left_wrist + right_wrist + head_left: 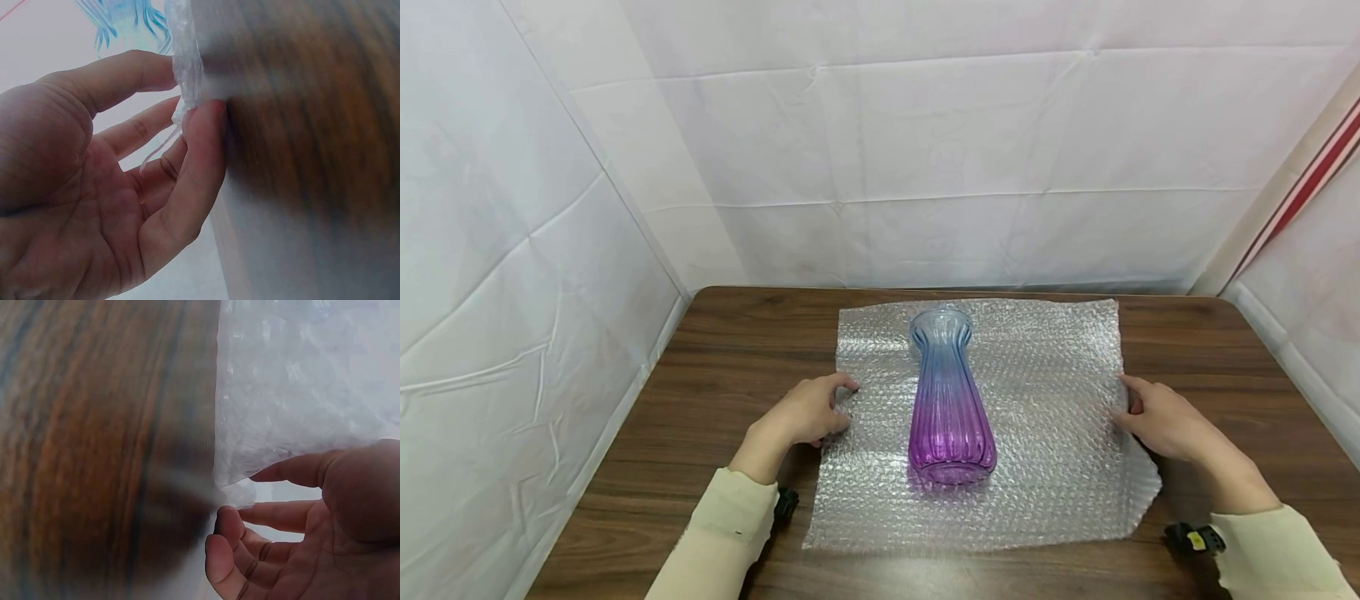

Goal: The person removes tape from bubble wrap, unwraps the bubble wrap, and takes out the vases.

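A ribbed glass vase (pixel 951 400), blue at the mouth and fading to purple at the base, lies on its side on a sheet of bubble wrap (pixel 1052 458). My left hand (pixel 805 410) pinches the sheet's left edge between thumb and fingers. In the left wrist view the thumb of this hand (pixel 125 144) meets one face of the wrap (pixel 186 56), with fingertips at its other side. At the opposite edge my right hand (pixel 1168 421) pinches the wrap. The right wrist view shows the right hand (pixel 300 519) at the wrap's slightly lifted border (pixel 231 469).
Under the sheet is a dark wood-grain table (pixel 737 350) with rounded far corners. White cloth walls (pixel 925 142) stand behind and at both sides. Black wrist devices (pixel 1195 539) sit by the sleeves, close to the tabletop.
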Action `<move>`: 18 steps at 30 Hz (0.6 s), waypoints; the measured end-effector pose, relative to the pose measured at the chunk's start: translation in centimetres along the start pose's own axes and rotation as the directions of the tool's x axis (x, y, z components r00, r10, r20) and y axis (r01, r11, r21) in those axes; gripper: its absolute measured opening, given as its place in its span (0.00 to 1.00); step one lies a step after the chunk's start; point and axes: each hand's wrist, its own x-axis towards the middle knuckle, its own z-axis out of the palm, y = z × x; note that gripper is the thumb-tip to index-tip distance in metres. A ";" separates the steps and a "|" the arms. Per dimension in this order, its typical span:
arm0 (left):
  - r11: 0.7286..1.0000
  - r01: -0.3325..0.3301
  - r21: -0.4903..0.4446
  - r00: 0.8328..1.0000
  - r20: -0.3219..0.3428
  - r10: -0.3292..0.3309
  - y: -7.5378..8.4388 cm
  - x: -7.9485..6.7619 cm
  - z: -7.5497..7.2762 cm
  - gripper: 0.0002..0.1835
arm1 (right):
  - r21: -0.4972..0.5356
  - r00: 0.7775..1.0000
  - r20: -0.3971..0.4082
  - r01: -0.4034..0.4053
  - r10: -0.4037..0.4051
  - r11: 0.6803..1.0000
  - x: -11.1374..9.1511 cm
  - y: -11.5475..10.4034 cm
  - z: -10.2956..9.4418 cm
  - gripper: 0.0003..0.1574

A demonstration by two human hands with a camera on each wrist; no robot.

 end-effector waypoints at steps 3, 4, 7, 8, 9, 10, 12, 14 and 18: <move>1.000 0.001 0.001 1.000 0.002 -0.001 0.1 -0.1 0.0 0.29 | -0.007 1.000 -0.014 0.002 -0.002 1.000 0.0 0.1 0.0 0.45; 1.000 0.001 0.001 1.000 0.002 -0.001 0.1 -0.1 0.0 0.29 | -0.007 1.000 -0.017 0.000 0.000 1.000 -0.1 0.1 -0.1 0.45; 1.000 -0.004 0.002 1.000 0.001 0.004 0.1 -0.1 -0.1 0.29 | -0.004 1.000 -0.011 -0.022 0.022 1.000 -0.2 0.2 -0.2 0.46; 1.000 -0.005 0.002 1.000 0.002 0.005 0.1 -0.1 0.0 0.29 | -0.001 1.000 -0.007 -0.030 0.030 1.000 -0.2 0.2 -0.3 0.47; 1.000 -0.006 0.001 1.000 0.002 0.006 0.1 -0.1 -0.1 0.29 | 0.004 0.999 -0.004 -0.037 0.037 0.999 -0.2 0.2 -0.4 0.48; 1.000 -0.008 0.002 1.000 0.003 0.008 0.0 -0.1 0.0 0.29 | 0.008 0.999 -0.003 -0.042 0.042 0.999 -0.2 0.2 -0.4 0.49; 1.000 -0.009 0.001 1.000 0.005 0.009 0.0 -0.1 0.0 0.29 | 0.016 0.999 0.002 -0.051 0.051 0.999 -0.2 0.3 -0.4 0.50; 1.000 -0.008 0.001 1.000 0.007 0.008 0.1 -0.1 0.0 0.29 | 0.030 0.999 0.000 -0.052 0.052 0.998 -0.3 0.3 -0.3 0.50; 1.000 -0.008 -0.002 1.000 0.007 0.008 0.1 -0.1 0.0 0.29 | 0.028 0.999 -0.011 -0.043 0.043 0.999 -0.4 0.5 -0.2 0.46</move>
